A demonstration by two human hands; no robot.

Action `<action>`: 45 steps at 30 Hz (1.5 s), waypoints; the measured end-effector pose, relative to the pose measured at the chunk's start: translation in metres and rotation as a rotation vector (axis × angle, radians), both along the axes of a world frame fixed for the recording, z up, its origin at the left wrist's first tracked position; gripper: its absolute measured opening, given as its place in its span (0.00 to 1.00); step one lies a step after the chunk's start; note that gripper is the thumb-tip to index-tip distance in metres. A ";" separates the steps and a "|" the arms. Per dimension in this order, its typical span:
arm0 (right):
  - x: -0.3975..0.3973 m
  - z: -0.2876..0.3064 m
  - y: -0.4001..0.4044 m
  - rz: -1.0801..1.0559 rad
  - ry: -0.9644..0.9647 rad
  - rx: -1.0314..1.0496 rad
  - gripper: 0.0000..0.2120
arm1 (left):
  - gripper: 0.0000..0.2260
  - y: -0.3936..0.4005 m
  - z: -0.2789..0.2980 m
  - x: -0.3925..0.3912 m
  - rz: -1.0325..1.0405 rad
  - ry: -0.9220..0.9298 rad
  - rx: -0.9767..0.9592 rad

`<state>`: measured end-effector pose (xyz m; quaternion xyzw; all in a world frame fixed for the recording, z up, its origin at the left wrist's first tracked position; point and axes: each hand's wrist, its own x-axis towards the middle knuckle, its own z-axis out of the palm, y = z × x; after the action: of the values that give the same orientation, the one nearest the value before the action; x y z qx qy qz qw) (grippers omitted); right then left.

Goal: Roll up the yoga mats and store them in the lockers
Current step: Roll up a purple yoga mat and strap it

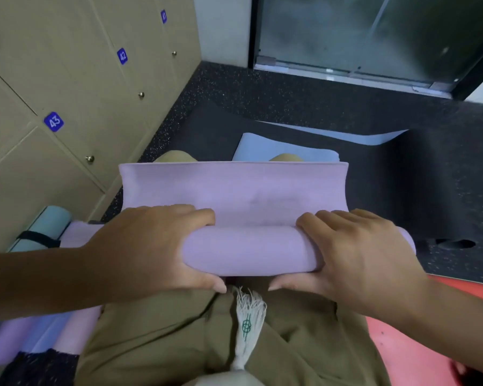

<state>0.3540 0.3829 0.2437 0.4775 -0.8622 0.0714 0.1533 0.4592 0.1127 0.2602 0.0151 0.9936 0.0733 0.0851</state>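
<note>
While its unrolled end drapes ahead, the lilac mat (248, 250) roll is gripped between both hands: left hand (156, 252), right hand (354, 254).

The mat (234, 196) is lying across the person's lap, its rolled part nearest the body and its flat part reaching forward over the knees. The left hand (156, 252) and right hand (354, 254) are sitting on the roll's two ends. Lockers (67, 79) are standing to the left, with rolled mats (39, 330) lying below them, and a glass door (374, 37) is standing ahead.
</note>
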 end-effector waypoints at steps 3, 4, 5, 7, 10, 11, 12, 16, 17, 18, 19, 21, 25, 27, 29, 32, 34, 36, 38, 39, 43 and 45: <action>0.009 -0.001 0.003 0.015 -0.016 0.031 0.36 | 0.32 -0.002 -0.017 0.009 -0.094 0.128 0.089; 0.011 -0.001 0.004 0.019 -0.028 0.042 0.36 | 0.31 -0.002 -0.020 0.011 -0.104 0.129 0.104; 0.012 -0.002 0.004 0.023 -0.044 0.052 0.35 | 0.31 -0.003 -0.024 0.013 -0.110 0.120 0.118; 0.013 -0.004 0.004 0.029 -0.074 0.070 0.35 | 0.30 -0.001 -0.028 0.013 -0.126 0.095 0.132; 0.014 -0.011 0.005 0.035 -0.107 0.080 0.35 | 0.33 0.000 -0.031 0.010 -0.135 -0.014 0.106; 0.015 -0.014 0.006 0.042 -0.112 0.077 0.35 | 0.34 -0.001 -0.032 0.008 -0.135 -0.061 0.092; 0.016 -0.016 0.006 0.056 -0.113 0.074 0.34 | 0.34 -0.002 -0.032 0.005 -0.134 -0.099 0.084; 0.019 -0.021 0.003 0.181 -0.076 0.046 0.27 | 0.33 -0.005 -0.033 -0.004 -0.156 -0.110 0.105; 0.018 -0.022 0.001 0.202 -0.086 0.037 0.25 | 0.33 -0.006 -0.034 -0.005 -0.164 -0.113 0.105; 0.018 -0.023 0.000 0.208 -0.120 0.028 0.24 | 0.33 -0.006 -0.034 -0.005 -0.172 -0.115 0.105; 0.017 -0.023 -0.001 0.207 -0.168 0.021 0.24 | 0.33 -0.007 -0.035 -0.006 -0.177 -0.110 0.109; 0.013 -0.023 -0.001 0.207 -0.258 0.007 0.24 | 0.30 -0.007 -0.034 -0.006 -0.172 -0.067 0.153; 0.001 -0.018 -0.005 0.200 -0.452 -0.003 0.23 | 0.26 -0.004 -0.032 -0.008 -0.209 0.124 0.239; -0.006 -0.015 -0.006 0.185 -0.552 0.009 0.23 | 0.25 -0.003 -0.032 -0.006 -0.238 0.216 0.247; -0.012 -0.012 -0.009 0.175 -0.629 0.021 0.22 | 0.26 -0.002 -0.035 -0.003 -0.256 0.283 0.221; -0.020 -0.008 -0.013 0.169 -0.716 0.038 0.22 | 0.31 -0.004 -0.039 -0.004 -0.257 0.316 0.166; -0.023 -0.007 -0.015 0.161 -0.726 0.062 0.22 | 0.31 -0.007 -0.039 -0.009 -0.237 0.269 0.197; -0.022 -0.006 -0.016 0.153 -0.661 0.083 0.22 | 0.30 -0.010 -0.037 -0.014 -0.225 0.210 0.237; -0.018 -0.006 -0.015 0.156 -0.551 0.075 0.21 | 0.28 -0.012 -0.036 -0.018 -0.207 0.147 0.275; -0.015 -0.007 -0.014 0.163 -0.491 0.063 0.21 | 0.27 -0.013 -0.035 -0.020 -0.191 0.107 0.301; -0.005 -0.014 -0.013 0.199 -0.251 0.050 0.20 | 0.25 -0.017 -0.030 -0.036 -0.096 -0.069 0.454; -0.004 -0.019 -0.011 0.200 -0.209 0.012 0.21 | 0.24 -0.020 -0.030 -0.044 -0.064 -0.121 0.529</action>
<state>0.3500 0.3715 0.2245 0.5519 -0.8221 0.1301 0.0520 0.4151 0.0929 0.2305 0.0637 0.9320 0.3285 0.1395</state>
